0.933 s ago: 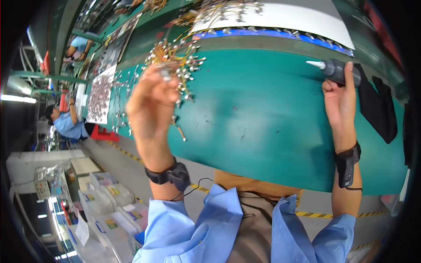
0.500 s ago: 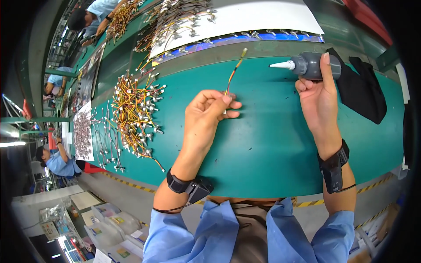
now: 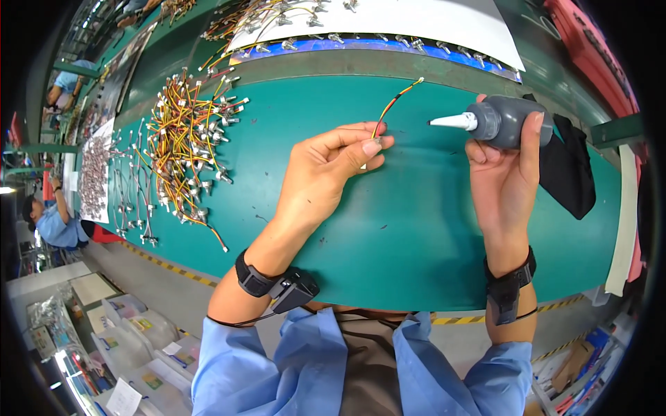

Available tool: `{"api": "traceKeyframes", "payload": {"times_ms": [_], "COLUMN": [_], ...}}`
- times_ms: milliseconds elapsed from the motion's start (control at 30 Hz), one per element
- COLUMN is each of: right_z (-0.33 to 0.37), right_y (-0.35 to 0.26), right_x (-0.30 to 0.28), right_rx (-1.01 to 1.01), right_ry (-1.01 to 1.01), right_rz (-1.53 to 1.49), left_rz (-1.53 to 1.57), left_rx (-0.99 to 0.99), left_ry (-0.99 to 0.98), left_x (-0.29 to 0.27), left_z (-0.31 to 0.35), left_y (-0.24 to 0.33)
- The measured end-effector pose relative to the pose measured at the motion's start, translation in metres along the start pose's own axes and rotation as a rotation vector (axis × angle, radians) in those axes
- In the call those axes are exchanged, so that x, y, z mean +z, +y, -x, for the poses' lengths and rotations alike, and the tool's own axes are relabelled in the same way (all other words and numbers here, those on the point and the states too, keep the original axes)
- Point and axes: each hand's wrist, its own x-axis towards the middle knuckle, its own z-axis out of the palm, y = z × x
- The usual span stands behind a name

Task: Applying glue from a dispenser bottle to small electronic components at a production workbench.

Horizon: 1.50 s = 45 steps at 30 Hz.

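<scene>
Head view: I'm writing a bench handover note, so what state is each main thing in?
Left hand: pinching the wire lead
Yellow, red and black wire lead: held, bent, upper end free
Right hand: gripping the squeeze bottle
Dark grey squeeze bottle: roughly horizontal, white nozzle pointing left, apart from the lead
Wired component pile: loose, tangled
Black cloth: lying down, partly hidden

1 wire lead (image 3: pixel 386 109), yellow, red and black, pale end connector (image 3: pixel 420 80); pinched in left fingers (image 3: pixel 347 135), curving up beyond them. 1 dark grey bottle (image 3: pixel 510 119), white nozzle (image 3: pixel 454 122); held sideways in right fingers (image 3: pixel 479 150).
</scene>
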Motion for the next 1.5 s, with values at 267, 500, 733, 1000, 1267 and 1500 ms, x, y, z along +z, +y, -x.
{"api": "traceKeyframes", "payload": {"times_ms": [267,500,733,1000,1267,1500], "right_z": [0.014,0.021,0.027,0.027,0.026,0.027], "right_y": [0.002,0.008,0.009,0.01,0.012,0.012], "right_x": [0.005,0.001,0.004,0.004,0.004,0.006], "right_rx": [-0.105,-0.384,-0.491,-0.523,-0.515,-0.506], "right_ry": [-0.07,-0.124,-0.169,-0.188,-0.183,-0.164], "right_rz": [0.169,0.441,0.661,0.692,0.696,0.679], "left_rz": [0.047,0.078,0.001,0.026,0.026,0.03], "left_rx": [-0.094,0.042,0.099,0.173,0.194,0.201], "left_ry": [-0.058,0.006,0.029,0.032,0.011,0.017], "left_x": [-0.004,0.013,0.012,0.011,0.012,0.012], "left_z": [0.004,0.012,0.015,0.014,0.013,0.013], "left_y": [0.004,0.0,-0.001,-0.005,-0.006,-0.006]}}
